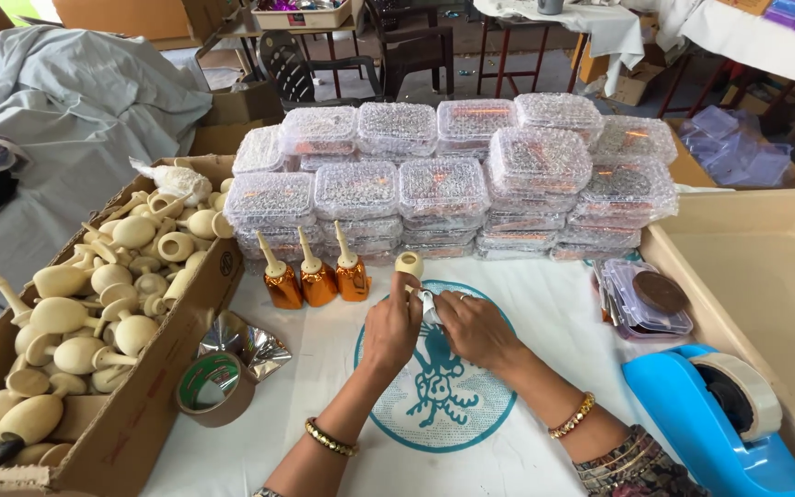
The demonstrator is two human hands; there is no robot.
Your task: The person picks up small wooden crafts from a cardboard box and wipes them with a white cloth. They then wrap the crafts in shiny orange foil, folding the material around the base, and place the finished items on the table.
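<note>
In the head view, a small cream wooden piece [409, 265] is held upright by the left hand [391, 324], whose fingers are closed around its lower part. Just to the right of this hand, the right hand [476, 327] is pressed against it, and a bit of silver foil [429, 306] is pinched between its fingertips, touching the wooden piece. Just beyond the left hand, three orange foil-wrapped pieces [316, 276] are stood in a row. Behind them, clear plastic boxes [443, 184] are stacked. Far left of the hands, a cardboard box [154, 368] is filled with bare wooden pieces; near it a brown tape roll [215, 388] is laid. To the right of the right hand, a blue tape dispenser [701, 428] is seen
</note>
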